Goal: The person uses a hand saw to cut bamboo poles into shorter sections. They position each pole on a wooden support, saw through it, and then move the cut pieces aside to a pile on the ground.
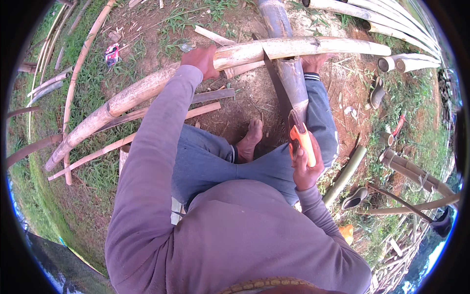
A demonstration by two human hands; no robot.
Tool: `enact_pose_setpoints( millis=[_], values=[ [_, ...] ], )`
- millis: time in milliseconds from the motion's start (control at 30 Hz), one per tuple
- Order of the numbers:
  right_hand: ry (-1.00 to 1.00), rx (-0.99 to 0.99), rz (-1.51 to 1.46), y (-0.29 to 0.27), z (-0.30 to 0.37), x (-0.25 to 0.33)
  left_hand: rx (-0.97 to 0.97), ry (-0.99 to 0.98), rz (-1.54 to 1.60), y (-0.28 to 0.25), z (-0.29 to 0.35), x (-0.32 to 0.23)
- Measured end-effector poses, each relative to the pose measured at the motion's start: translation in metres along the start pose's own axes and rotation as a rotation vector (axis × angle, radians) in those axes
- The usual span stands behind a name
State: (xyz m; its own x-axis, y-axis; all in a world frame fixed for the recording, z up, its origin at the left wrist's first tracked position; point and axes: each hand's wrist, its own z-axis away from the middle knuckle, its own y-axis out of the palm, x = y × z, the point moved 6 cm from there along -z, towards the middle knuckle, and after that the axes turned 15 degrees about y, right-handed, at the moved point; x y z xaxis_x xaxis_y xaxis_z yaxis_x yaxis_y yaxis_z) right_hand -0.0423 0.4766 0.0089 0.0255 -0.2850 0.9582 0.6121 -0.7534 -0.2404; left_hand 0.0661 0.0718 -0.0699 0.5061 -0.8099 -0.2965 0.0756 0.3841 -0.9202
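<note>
A long, pale bamboo pole crosses in front of me from lower left to upper right. My left hand is closed over the top of it, left of the saw. My right hand grips the orange handle of a handsaw, down by my right thigh. The dark blade slants up and away from me, and its far part meets the pole just right of my left hand. Beneath the pole, near the blade, lies a thick grey bamboo log, pointing toward me. How deep the blade sits cannot be made out.
My bare foot stands on the soil between the legs; the other is beyond the pole's right part. Split bamboo strips lie at left. Cut poles are stacked far right. Shoes, a green bamboo piece and a red-handled tool lie right.
</note>
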Motion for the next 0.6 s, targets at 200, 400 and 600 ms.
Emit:
enact_pose_setpoints(
  millis=[200, 400, 600],
  values=[
    [-0.011, -0.038, 0.083, 0.081, -0.145, 0.01, 0.006, 0.019, -0.001, -0.013, -0.01, -0.015],
    [-0.019, 0.032, 0.017, 0.007, -0.01, 0.0, 0.067, -0.041, 0.012, -0.004, 0.0, 0.001],
    [-0.036, -0.057, 0.039, 0.047, -0.096, -0.031, 0.048, 0.033, -0.029, 0.0, -0.012, -0.014]
  ],
)
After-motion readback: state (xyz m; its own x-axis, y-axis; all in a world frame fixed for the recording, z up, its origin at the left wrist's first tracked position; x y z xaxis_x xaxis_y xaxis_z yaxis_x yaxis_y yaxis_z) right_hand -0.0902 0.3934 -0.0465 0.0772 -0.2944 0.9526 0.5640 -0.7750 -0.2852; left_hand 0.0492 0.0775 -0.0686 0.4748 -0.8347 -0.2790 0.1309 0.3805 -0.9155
